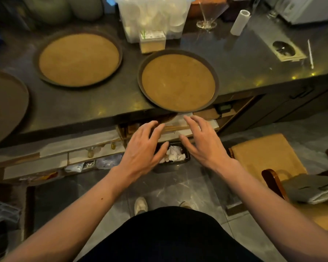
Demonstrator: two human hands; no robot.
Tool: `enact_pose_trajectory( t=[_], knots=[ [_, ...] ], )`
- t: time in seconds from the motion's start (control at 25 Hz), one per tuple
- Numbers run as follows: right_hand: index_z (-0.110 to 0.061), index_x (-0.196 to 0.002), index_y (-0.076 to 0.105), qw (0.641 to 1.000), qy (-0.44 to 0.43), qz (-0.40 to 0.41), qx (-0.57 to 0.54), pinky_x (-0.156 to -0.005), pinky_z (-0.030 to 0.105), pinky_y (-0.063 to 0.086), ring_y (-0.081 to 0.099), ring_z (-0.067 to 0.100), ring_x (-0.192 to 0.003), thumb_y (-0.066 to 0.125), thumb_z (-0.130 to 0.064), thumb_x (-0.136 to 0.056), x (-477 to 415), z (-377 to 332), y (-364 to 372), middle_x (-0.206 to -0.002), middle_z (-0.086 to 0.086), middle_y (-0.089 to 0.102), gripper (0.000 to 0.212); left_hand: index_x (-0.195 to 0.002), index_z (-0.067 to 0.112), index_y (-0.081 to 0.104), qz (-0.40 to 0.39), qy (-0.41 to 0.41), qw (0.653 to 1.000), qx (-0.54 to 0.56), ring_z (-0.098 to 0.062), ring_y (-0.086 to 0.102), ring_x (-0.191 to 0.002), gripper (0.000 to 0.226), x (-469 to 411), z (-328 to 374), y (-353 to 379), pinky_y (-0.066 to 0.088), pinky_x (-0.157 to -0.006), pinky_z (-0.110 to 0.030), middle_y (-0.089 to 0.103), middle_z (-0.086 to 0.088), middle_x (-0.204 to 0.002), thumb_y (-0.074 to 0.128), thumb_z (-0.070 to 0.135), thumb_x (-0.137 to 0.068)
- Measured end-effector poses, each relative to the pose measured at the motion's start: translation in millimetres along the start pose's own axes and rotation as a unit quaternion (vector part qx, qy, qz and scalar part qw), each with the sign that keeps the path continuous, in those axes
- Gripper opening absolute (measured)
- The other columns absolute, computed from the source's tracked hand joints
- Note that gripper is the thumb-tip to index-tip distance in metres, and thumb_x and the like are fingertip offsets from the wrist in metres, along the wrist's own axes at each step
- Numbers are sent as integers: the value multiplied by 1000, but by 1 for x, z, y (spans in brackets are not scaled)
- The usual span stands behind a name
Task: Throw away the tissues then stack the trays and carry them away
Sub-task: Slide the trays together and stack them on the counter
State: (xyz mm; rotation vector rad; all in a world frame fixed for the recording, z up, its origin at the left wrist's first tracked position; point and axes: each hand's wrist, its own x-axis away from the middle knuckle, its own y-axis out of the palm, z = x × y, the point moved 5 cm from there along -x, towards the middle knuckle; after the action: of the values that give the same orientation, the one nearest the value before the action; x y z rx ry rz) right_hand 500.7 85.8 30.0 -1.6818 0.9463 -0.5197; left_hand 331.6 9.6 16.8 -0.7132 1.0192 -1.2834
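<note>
Tissues are in the bin; stacking the trays looks like the next step.

Both hands hover empty over the black bin (173, 157) on the floor below the worktop (80, 106), the left hand (142, 148) and right hand (203, 142) each with fingers spread wide, holding nothing. Crumpled white tissues (173, 155) lie inside the bin, between the two hands. Three round trays with dark rims and tan insides sit bare on the worktop: the near tray (178, 82) overhanging the front edge, the middle tray (79, 58) well apart to the left, the far-left tray (6, 103) partly out of view. I judge the next move calls for raising both hands to the near tray's rim.
</note>
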Motion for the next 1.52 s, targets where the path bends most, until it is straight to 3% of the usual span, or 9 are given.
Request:
enact_pose_trajectory(
  t=[0.28, 0.6, 1.0, 1.28, 1.52],
  knots=[
    [-14, -146, 40, 998, 29, 51, 16, -104, 48, 43, 45, 33, -130, 47, -46, -98, -48, 4, -13, -141, 19, 47, 58, -141, 13, 42, 13, -1, 1000, 4, -29, 44, -129, 57, -53, -25, -21, 41, -105, -44, 46, -15, -140, 40, 48, -96],
    [-15, -147, 39, 998, 30, 53, 3, -102, 47, 43, 44, 33, -130, 45, -48, -98, -111, 87, -18, -142, 17, 45, 59, -142, 12, 39, 21, -37, 999, 3, -29, 43, -130, 56, -135, -18, 14, 41, -106, -42, 45, -15, -141, 40, 46, -97],
    [-21, -148, 32, 997, 54, 2, -55, -102, 48, 46, 40, 33, -133, 51, -49, -96, -190, 206, -20, -147, 16, 40, 63, -141, 14, 40, 58, -191, 980, -28, -30, 43, -128, 56, -214, -13, 51, 41, -104, -42, 45, -16, -139, 44, 46, -96],
    [-23, -148, 26, 990, 129, -39, -44, -97, 51, 48, 40, 35, -132, 51, -55, -92, -217, 239, 6, -147, 15, 36, 69, -143, 17, 33, 29, -294, 955, -33, -37, 33, -135, 61, -223, -68, 62, 37, -106, -51, 32, -19, -147, 47, 50, -94],
    [-25, -149, 22, 974, 213, -63, -52, -93, 52, 47, 36, 33, -134, 52, -59, -90, -215, 248, 23, -149, 11, 32, 74, -148, 19, 23, -11, -383, 924, 7, -41, 18, -140, 81, -215, -106, 68, 29, -111, -57, 17, -20, -154, 57, 59, -85]
  ],
)
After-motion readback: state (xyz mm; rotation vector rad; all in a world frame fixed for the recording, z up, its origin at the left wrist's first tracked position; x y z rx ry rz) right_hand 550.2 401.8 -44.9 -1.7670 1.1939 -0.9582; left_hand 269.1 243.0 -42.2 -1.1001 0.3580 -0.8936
